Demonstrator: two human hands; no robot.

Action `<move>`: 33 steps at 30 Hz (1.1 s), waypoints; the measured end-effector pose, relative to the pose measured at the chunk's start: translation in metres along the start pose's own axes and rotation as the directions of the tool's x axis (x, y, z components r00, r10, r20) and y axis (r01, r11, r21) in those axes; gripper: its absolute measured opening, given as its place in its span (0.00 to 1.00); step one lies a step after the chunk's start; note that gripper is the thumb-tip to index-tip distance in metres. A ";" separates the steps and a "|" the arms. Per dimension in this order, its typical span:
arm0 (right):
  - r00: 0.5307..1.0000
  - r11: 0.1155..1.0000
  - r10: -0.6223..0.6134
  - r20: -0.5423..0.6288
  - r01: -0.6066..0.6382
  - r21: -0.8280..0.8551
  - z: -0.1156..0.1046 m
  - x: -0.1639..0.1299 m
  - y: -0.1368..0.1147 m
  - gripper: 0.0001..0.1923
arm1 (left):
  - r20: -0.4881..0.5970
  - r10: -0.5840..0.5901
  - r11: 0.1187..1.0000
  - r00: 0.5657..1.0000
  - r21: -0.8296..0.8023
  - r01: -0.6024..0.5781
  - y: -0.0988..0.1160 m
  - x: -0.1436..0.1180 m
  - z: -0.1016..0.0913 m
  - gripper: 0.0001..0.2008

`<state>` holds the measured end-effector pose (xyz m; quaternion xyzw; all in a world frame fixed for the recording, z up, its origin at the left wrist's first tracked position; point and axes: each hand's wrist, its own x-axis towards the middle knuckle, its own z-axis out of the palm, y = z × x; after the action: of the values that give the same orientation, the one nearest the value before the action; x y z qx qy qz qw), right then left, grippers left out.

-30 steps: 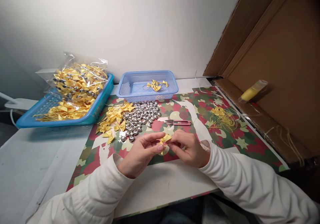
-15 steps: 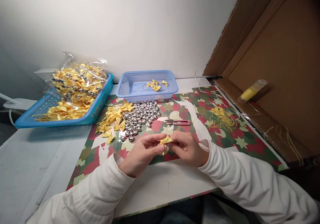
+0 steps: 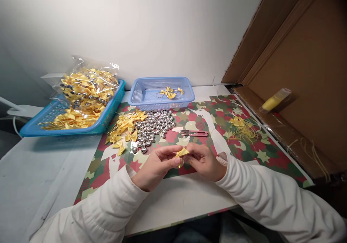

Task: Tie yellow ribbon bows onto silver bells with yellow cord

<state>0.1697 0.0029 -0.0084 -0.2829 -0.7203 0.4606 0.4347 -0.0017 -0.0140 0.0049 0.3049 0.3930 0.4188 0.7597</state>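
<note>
My left hand and my right hand meet over the patterned mat, both pinching one small yellow ribbon bow between their fingertips. Just beyond the hands lies a heap of silver bells, with a pile of loose yellow bows to its left. Red thread snips lie flat on the mat behind my right hand.
A small blue basket at the back holds a few finished bows. A larger blue tray at the left carries a clear bag of bows and bells. Yellow thread scraps lie right. A cardboard box with a yellow spool stands open at the right.
Both hands keep working the same bow in place; the fingers shift slightly. The view has drifted a little, nothing else moved.
</note>
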 end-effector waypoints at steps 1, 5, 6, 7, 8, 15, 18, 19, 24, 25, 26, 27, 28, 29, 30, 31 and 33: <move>1.000 1.000 0.005 0.001 -0.005 0.009 0.000 0.000 0.000 0.10 | -0.003 0.000 1.000 1.000 0.001 0.000 0.000 0.000 0.000 0.16; 1.000 0.999 0.017 0.002 -0.017 0.036 0.002 0.000 0.000 0.10 | -0.019 -0.011 1.000 1.000 0.011 0.012 0.000 0.000 0.000 0.17; 1.000 0.999 0.014 0.002 -0.014 0.035 0.002 0.000 0.000 0.10 | -0.021 -0.012 1.000 1.000 0.012 0.013 0.000 0.000 0.000 0.17; 1.000 0.999 0.010 0.001 -0.010 0.033 0.002 0.000 0.000 0.10 | -0.022 -0.012 1.000 1.000 0.013 0.012 0.001 0.000 0.001 0.17; 1.000 1.000 0.007 0.002 -0.007 0.029 0.003 0.000 0.000 0.10 | -0.021 -0.010 1.000 1.000 0.015 0.010 0.000 0.000 0.001 0.17; 0.999 0.981 -0.043 -0.016 0.039 -0.189 -0.001 0.004 0.002 0.08 | -0.054 0.111 0.988 0.992 0.118 -0.104 -0.001 0.001 0.001 0.16; 0.997 0.959 -0.068 -0.020 0.060 -0.278 -0.002 0.007 0.003 0.08 | -0.077 0.209 0.961 0.975 0.201 -0.190 -0.001 0.000 0.002 0.15; 0.997 0.955 -0.070 -0.022 0.060 -0.292 -0.002 0.008 0.003 0.08 | -0.079 0.240 0.950 0.967 0.225 -0.217 -0.001 0.000 0.003 0.14; 0.995 0.962 -0.070 -0.073 0.048 -0.269 -0.001 0.008 0.002 0.09 | -0.076 0.303 0.919 0.950 0.288 -0.270 0.001 -0.001 0.007 0.13; 0.994 0.966 -0.066 -0.083 0.042 -0.256 -0.001 0.008 0.001 0.09 | -0.079 0.298 0.920 0.951 0.288 -0.265 0.001 -0.002 0.007 0.13; 0.994 0.969 -0.062 -0.094 0.037 -0.245 -0.001 0.008 0.001 0.08 | -0.083 0.290 0.924 0.954 0.285 -0.256 0.001 -0.002 0.007 0.13; 0.993 0.971 -0.060 -0.106 0.033 -0.238 -0.001 0.008 0.000 0.08 | -0.087 0.282 0.927 0.956 0.281 -0.248 0.001 -0.002 0.007 0.13; 0.991 0.971 -0.061 -0.117 0.032 -0.235 -0.001 0.008 0.000 0.08 | -0.090 0.276 0.930 0.957 0.275 -0.242 0.001 -0.002 0.006 0.13; 0.990 0.972 -0.066 -0.126 0.035 -0.233 -0.001 0.008 0.000 0.08 | -0.092 0.271 0.934 0.958 0.267 -0.238 0.000 -0.002 0.006 0.14; 0.989 0.972 -0.072 -0.133 0.040 -0.232 -0.001 0.008 0.000 0.07 | -0.097 0.265 0.937 0.959 0.259 -0.233 0.000 -0.002 0.005 0.14; 0.988 0.972 -0.080 -0.136 0.047 -0.231 -0.001 0.008 0.000 0.07 | -0.102 0.254 0.942 0.962 0.250 -0.222 -0.001 -0.002 0.004 0.14; 0.987 0.970 -0.092 -0.133 0.059 -0.235 -0.001 0.008 0.001 0.08 | -0.114 0.225 0.954 0.968 0.226 -0.196 -0.001 -0.002 0.003 0.15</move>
<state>0.1665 0.0100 -0.0060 -0.3360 -0.7462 0.3355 0.4666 0.0005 -0.0169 0.0064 0.3948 0.4524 0.4732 0.6446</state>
